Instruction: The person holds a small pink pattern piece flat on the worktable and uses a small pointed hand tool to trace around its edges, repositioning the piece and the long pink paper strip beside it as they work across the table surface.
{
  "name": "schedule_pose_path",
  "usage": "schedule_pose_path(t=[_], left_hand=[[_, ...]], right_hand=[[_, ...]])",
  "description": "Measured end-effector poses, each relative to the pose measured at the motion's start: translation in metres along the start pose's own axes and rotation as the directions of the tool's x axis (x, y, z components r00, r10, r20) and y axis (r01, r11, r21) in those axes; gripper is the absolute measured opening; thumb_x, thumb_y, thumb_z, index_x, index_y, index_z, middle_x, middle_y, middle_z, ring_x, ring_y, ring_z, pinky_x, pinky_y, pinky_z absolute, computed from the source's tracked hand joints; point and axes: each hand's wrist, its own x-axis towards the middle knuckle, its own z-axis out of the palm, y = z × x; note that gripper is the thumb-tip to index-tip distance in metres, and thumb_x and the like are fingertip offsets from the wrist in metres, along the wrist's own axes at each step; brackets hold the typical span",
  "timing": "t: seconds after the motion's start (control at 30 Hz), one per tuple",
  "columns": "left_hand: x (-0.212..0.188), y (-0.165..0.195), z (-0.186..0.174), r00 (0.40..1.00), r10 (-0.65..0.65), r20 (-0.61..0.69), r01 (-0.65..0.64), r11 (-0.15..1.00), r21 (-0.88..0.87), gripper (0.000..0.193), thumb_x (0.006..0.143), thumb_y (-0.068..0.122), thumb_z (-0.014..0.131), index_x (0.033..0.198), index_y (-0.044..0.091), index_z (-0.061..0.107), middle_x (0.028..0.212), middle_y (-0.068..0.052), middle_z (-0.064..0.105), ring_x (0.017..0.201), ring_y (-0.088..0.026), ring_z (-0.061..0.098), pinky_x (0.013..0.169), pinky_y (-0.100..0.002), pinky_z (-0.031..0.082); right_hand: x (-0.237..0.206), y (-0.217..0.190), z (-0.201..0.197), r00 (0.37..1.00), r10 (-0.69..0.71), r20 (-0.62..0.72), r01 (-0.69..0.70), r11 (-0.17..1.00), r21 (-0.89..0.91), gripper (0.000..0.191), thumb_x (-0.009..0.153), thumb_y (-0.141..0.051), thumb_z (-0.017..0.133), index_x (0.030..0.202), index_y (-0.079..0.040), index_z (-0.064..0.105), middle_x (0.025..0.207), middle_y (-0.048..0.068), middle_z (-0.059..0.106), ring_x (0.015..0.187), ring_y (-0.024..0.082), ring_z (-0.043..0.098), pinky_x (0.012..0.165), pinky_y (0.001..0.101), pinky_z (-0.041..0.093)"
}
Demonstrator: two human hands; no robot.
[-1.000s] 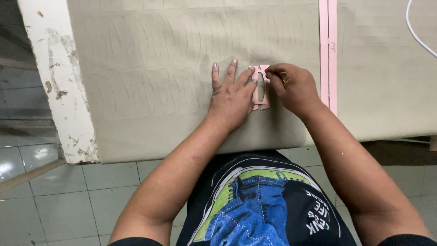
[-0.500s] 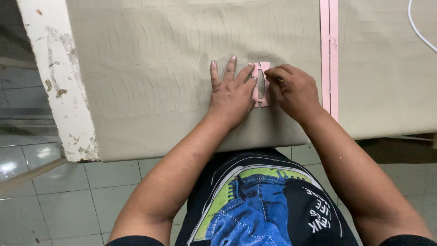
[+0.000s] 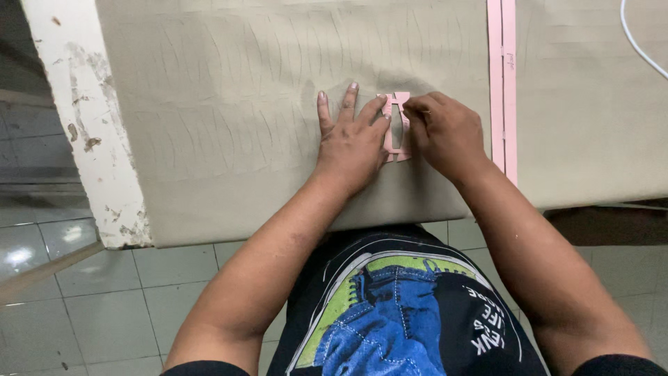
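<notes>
A small pink template (image 3: 399,129) with a cut-out window lies on the beige fabric (image 3: 243,139) that covers the table. My left hand (image 3: 351,139) lies flat with spread fingers, its fingertips pressing the template's left edge. My right hand (image 3: 445,132) is curled at the template's right side, its fingertips pinched at the upper right corner. Whether it holds a marking tool is hidden by the fingers.
A long pink strip (image 3: 502,83) runs down the fabric just right of my right hand. A white cord (image 3: 637,42) curves at the top right. A worn white table frame (image 3: 83,125) borders the left; tiled floor (image 3: 56,299) lies below.
Both hands stay on the template. My right hand's fingertips have shifted slightly upward along the template's right edge.
</notes>
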Motion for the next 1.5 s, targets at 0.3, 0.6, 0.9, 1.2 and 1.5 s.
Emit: schedule_pose_path(t=[0.3, 0.6, 0.9, 1.2, 1.5], left_hand=[[-0.002, -0.001, 0.0, 1.0, 0.011, -0.013, -0.011, 1.0, -0.005, 0.057, 0.078, 0.036, 0.08, 0.13, 0.017, 0.066, 0.154, -0.002, 0.045, 0.151, -0.04, 0.026, 0.116, -0.076, 0.001], [-0.001, 0.0, -0.001, 1.0, -0.001, 0.01, 0.001, 1.0, -0.002, 0.057, 0.079, 0.037, 0.079, 0.13, 0.018, 0.066, 0.155, -0.001, 0.044, 0.151, -0.039, 0.025, 0.116, -0.075, -0.001], [0.001, 0.002, -0.003, 0.996, -0.036, 0.084, 0.036, 0.999, 0.007, 0.055, 0.081, 0.037, 0.078, 0.132, 0.02, 0.064, 0.156, 0.0, 0.04, 0.152, -0.037, 0.02, 0.117, -0.075, -0.003], [0.0, 0.001, 0.002, 0.996, -0.037, 0.084, 0.037, 0.999, 0.003, 0.061, 0.081, 0.037, 0.077, 0.138, 0.023, 0.061, 0.159, 0.001, 0.038, 0.153, -0.037, 0.019, 0.117, -0.073, -0.003], [-0.002, 0.002, 0.007, 0.992, -0.002, 0.127, -0.003, 0.999, 0.038, 0.044, 0.098, 0.039, 0.061, 0.141, 0.045, 0.055, 0.164, -0.004, 0.029, 0.156, -0.044, 0.007, 0.119, -0.07, -0.008]], right_hand=[[-0.046, -0.009, -0.003, 0.994, 0.076, 0.083, -0.088, 0.985, 0.145, 0.009, 0.098, -0.014, 0.07, 0.102, -0.007, 0.074, 0.096, 0.011, 0.074, 0.083, 0.03, 0.072, 0.073, 0.0382, 0.057], [-0.06, -0.009, -0.002, 0.996, -0.079, 0.051, 0.073, 0.992, 0.107, 0.014, 0.094, -0.011, 0.072, 0.108, -0.007, 0.071, 0.101, 0.01, 0.073, 0.09, 0.03, 0.071, 0.078, 0.0397, 0.056], [-0.066, -0.018, 0.002, 0.993, -0.092, 0.074, 0.088, 0.995, 0.053, 0.019, 0.089, -0.007, 0.072, 0.108, -0.006, 0.07, 0.102, 0.01, 0.072, 0.091, 0.03, 0.07, 0.08, 0.0411, 0.056], [-0.073, -0.015, 0.002, 0.998, -0.016, 0.063, 0.004, 0.982, 0.187, 0.012, 0.094, -0.007, 0.071, 0.106, -0.005, 0.071, 0.1, 0.01, 0.072, 0.088, 0.03, 0.072, 0.078, 0.0385, 0.057], [-0.076, -0.012, 0.003, 0.998, -0.037, 0.05, 0.027, 0.983, 0.183, 0.015, 0.091, -0.005, 0.071, 0.106, -0.004, 0.071, 0.099, 0.012, 0.072, 0.088, 0.031, 0.071, 0.078, 0.0396, 0.057]])
